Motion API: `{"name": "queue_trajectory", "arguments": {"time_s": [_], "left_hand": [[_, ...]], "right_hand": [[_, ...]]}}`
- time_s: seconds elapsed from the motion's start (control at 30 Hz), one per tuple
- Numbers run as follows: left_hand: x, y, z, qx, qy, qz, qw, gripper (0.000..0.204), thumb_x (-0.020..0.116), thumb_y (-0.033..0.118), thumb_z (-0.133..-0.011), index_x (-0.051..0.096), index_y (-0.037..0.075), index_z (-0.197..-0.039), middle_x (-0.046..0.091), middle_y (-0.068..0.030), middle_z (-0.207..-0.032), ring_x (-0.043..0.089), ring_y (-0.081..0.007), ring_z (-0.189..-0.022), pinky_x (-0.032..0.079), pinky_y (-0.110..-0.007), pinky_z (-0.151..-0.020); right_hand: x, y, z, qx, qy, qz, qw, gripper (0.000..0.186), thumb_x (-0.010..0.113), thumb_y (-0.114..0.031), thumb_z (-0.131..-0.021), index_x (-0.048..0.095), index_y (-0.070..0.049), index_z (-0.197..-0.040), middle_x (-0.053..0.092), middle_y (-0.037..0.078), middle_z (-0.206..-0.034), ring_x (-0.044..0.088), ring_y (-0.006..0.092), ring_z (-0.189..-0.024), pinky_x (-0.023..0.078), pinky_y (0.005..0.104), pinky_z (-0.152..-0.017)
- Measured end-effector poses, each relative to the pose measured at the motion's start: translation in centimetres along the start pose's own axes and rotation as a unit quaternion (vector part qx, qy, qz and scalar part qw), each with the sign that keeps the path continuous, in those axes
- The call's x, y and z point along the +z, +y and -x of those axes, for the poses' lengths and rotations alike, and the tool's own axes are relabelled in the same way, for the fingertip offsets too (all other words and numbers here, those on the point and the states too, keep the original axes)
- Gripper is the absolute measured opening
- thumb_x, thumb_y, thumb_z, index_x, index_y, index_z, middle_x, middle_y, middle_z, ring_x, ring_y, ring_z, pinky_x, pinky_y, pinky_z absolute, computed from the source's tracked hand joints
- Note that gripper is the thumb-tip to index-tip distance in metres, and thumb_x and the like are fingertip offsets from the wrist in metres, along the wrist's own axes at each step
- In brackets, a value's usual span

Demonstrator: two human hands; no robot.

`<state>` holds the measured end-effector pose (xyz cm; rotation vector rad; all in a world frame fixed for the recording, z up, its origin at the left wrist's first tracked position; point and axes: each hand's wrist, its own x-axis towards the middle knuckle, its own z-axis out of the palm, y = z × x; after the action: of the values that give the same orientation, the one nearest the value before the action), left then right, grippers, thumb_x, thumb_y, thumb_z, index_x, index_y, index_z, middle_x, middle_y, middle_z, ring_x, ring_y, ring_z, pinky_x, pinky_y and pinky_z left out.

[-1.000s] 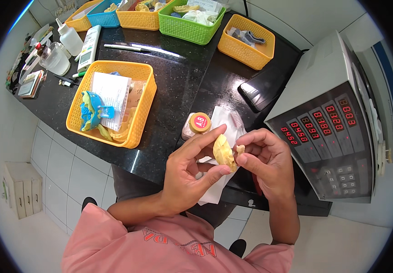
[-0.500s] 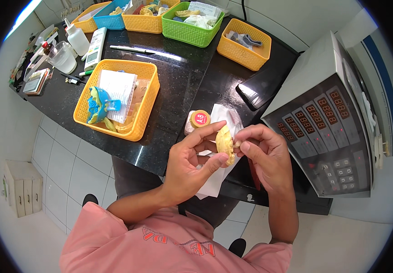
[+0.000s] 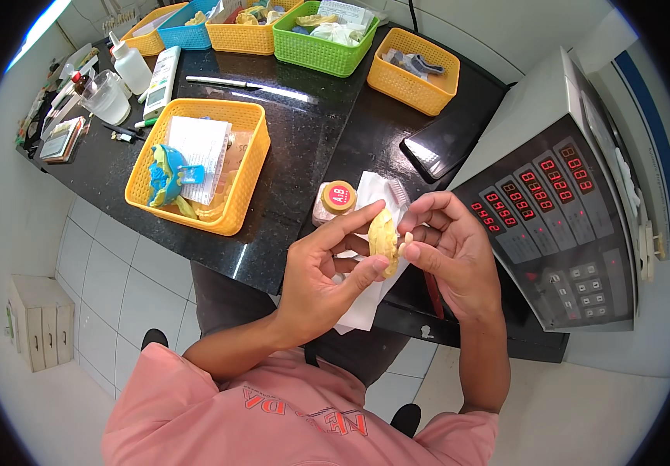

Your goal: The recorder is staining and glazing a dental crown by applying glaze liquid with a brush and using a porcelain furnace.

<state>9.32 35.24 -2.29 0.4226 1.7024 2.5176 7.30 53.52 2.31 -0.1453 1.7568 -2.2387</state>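
- Tabletop (image 3: 296,132): black, speckled, shiny; carries most of the stuff here.
- Grey machine (image 3: 545,225): on the right, red digit displays lit, keypad below; neither hand on it.
- Yellow basket (image 3: 253,175): left part of the tabletop, holds a paper slip (image 3: 195,155) and a blue tray (image 3: 166,179) with yellow-green stuff on it; no hand in it.
- White paper sheet (image 3: 362,307): partly under the hands, running toward the tabletop's near edge.
- Left hand (image 3: 321,279): grip clamped on the yellow model, fingers on its upper end, thumb on the lower part.
- Right hand (image 3: 461,268): grip pinched on the small piece between thumb and fingertips.
- Black phone (image 3: 436,155): flat, beyond the right hand.
- Jar (image 3: 340,198): gold lid on, just beyond the left hand.
- Yellow model (image 3: 383,235): up in the left hand, above the sheet, tilted.
- Small pale piece (image 3: 407,244): just beside the model's right side; contact too fine to tell.
- Progress, judged from this view: done, piece is off the model and each is in its own hand; left, the two look unjoined, so handling seems unfinished. Can't tell how close to complete.
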Motion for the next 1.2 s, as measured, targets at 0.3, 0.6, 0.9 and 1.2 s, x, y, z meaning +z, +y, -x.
{"name": "queue_trajectory", "arguments": {"time_s": [0.3,0.6,0.9,1.2], "left_hand": [[0.2,0.1,-0.1,0.011,0.023,-0.012,1.000,0.054,0.070,-0.001,-0.085,0.049,-0.004,-0.134,0.060,-0.0130,-0.116,0.063,-0.0149,-0.099,0.058,-0.028,-0.083],[0.3,0.1,0.0,0.014,0.036,0.003,0.999,0.054,0.071,-0.001,-0.084,0.049,-0.005,-0.133,0.062,-0.0127,-0.114,0.064,-0.0158,-0.100,0.058,-0.028,-0.083],[0.2,0.0,0.1,0.009,0.036,0.008,0.999,0.054,0.072,-0.001,-0.084,0.049,-0.005,-0.133,0.062,-0.0137,-0.115,0.066,-0.0158,-0.099,0.057,-0.025,-0.082],[0.0,-0.5,0.4,0.076,0.028,-0.041,0.996,0.055,0.073,-0.005,-0.081,0.049,-0.005,-0.130,0.057,-0.0156,-0.123,0.062,-0.0206,-0.109,0.056,-0.032,-0.093]], "right_hand": [[1.0,-0.1,0.0,-0.036,0.027,0.024,0.999,0.043,0.071,0.005,-0.080,0.050,0.002,-0.117,0.060,0.011,-0.103,0.061,0.0154,-0.100,0.051,0.0286,-0.092],[1.0,0.2,0.4,-0.055,0.028,0.071,0.996,0.037,0.072,0.004,-0.081,0.054,0.002,-0.113,0.062,0.009,-0.103,0.062,0.0132,-0.098,0.052,0.0274,-0.090],[1.0,0.2,0.5,-0.064,0.017,0.086,0.994,0.025,0.073,0.002,-0.082,0.060,0.002,-0.103,0.064,0.009,-0.100,0.064,0.0132,-0.095,0.053,0.0274,-0.087],[0.7,0.7,0.4,-0.089,0.005,0.111,0.990,0.020,0.074,-0.001,-0.083,0.064,0.003,-0.100,0.066,0.008,-0.097,0.065,0.0141,-0.093,0.052,0.0276,-0.085]]}}
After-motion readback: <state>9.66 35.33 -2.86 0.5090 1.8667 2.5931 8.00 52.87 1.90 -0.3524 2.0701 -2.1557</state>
